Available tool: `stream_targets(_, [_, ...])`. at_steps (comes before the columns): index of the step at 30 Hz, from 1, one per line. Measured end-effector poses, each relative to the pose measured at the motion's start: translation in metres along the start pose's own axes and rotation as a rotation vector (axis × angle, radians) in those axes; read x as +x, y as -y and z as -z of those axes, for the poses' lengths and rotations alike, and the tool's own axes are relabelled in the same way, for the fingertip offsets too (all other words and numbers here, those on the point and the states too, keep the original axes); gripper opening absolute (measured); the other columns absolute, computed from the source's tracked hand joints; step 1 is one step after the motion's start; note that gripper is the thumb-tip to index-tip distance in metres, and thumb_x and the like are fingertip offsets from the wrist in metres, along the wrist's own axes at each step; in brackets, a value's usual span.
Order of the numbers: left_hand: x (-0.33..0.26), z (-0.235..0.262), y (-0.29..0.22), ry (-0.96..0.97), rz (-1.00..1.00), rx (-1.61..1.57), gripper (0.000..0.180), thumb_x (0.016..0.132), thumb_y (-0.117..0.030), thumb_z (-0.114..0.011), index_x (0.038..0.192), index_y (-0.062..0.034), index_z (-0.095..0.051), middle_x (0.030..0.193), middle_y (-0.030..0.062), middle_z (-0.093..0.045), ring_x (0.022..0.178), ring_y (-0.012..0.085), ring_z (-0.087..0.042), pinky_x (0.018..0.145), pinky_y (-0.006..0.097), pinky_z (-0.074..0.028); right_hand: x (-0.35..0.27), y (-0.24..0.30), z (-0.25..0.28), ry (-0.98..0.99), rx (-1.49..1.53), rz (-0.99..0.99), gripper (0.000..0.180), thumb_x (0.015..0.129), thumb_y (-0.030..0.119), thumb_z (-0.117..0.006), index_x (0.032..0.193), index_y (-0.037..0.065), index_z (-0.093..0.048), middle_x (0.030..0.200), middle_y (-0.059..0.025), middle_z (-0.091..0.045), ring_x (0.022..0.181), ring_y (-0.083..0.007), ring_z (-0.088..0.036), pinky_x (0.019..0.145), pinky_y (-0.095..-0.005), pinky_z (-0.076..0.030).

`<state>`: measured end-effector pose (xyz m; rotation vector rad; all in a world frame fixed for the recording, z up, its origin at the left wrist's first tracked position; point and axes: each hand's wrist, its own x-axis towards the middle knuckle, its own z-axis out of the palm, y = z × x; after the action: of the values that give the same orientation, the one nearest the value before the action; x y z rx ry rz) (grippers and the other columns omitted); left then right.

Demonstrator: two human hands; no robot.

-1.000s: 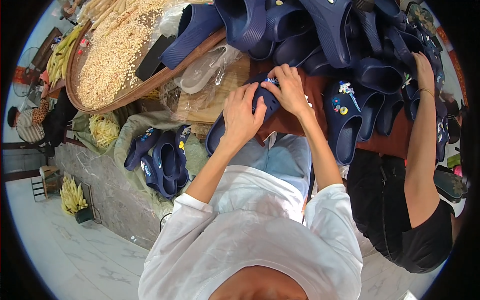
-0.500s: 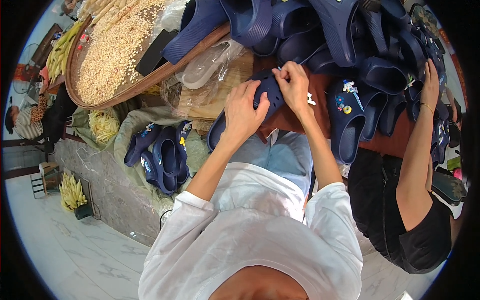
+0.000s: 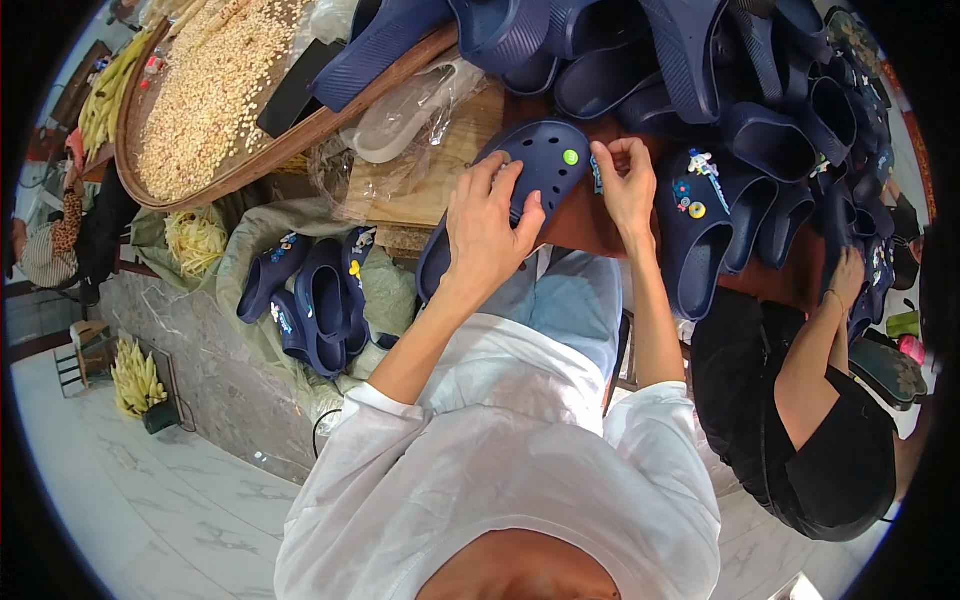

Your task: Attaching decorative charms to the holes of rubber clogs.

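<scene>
We steady navy clog [image 3: 535,170] on worktop [image 3: 440,190], left hand [image 3: 487,228] clamped over upper. Right hand [image 3: 626,185] fingertips pinched together beside toe; contents unclear. Better keep clog braced, press charm squarely into hole near green charm [image 3: 571,157].

One clog [image 3: 540,170] held in two hands, one round basket [image 3: 300,135] far left, about four clogs [image 3: 315,300] on the left sack [image 3: 250,240], too many to count far right.

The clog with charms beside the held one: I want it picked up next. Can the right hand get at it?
Probably yes: the right hand is right beside the decorated clog, which lies uncovered on top with nothing between them.
</scene>
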<state>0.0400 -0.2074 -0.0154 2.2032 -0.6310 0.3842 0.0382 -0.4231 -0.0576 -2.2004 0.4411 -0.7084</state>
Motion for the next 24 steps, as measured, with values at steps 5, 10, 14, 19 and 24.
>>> stream_targets(5, [-0.001,-0.002,0.001,-0.014,0.010,-0.016,0.036,0.084,-0.020,-0.065,0.114,0.0007,-0.064,0.122,0.0195,-0.060,0.111,0.0362,-0.055,0.096,0.045,-0.043,-0.007,0.043,-0.008,0.169,-0.063,-0.139,0.060,0.076,0.047,-0.080,0.105,-0.001,-0.058,0.099,-0.0162,-0.060,0.083,-0.0250,-0.064,0.073,-0.0364,-0.053])
stream_targets(10, [-0.002,-0.006,0.002,-0.019,0.008,-0.011,0.036,0.085,-0.021,-0.064,0.113,0.0003,-0.064,0.122,0.0198,-0.059,0.111,0.0363,-0.055,0.095,0.045,-0.043,-0.007,0.034,-0.016,0.216,-0.110,-0.148,0.066,0.082,0.052,-0.072,0.113,-0.003,-0.055,0.109,-0.0229,-0.056,0.091,-0.0347,-0.064,0.076,-0.0413,-0.053])
stream_targets(14, [-0.001,-0.006,0.002,-0.036,0.012,-0.010,0.035,0.085,-0.022,-0.064,0.113,-0.0002,-0.064,0.121,0.0196,-0.060,0.110,0.0362,-0.055,0.095,0.045,-0.043,-0.009,0.039,-0.020,0.166,-0.205,0.027,0.047,0.091,0.039,-0.065,0.109,-0.004,-0.056,0.105,-0.0259,-0.057,0.089,-0.0423,-0.063,0.075,-0.0478,-0.052])
stream_targets(19, [-0.003,-0.007,0.000,-0.047,0.009,0.003,0.035,0.085,-0.022,-0.064,0.112,-0.0003,-0.065,0.120,0.0191,-0.061,0.109,0.0362,-0.056,0.095,0.045,-0.043,-0.010,0.035,-0.026,0.069,-0.357,0.210,0.033,0.093,0.030,-0.061,0.098,-0.003,-0.058,0.094,-0.0244,-0.058,0.078,-0.0433,-0.064,0.067,-0.0483,-0.053])
stream_targets(24, [-0.001,-0.008,-0.001,-0.068,0.022,-0.009,0.034,0.085,-0.022,-0.064,0.111,-0.0004,-0.065,0.119,0.0187,-0.061,0.108,0.0360,-0.056,0.094,0.045,-0.044,-0.007,0.032,-0.031,0.042,-0.461,0.286,0.030,0.094,0.027,-0.060,0.092,-0.003,-0.060,0.088,-0.0209,-0.060,0.069,-0.0390,-0.065,0.060,-0.0442,-0.055])
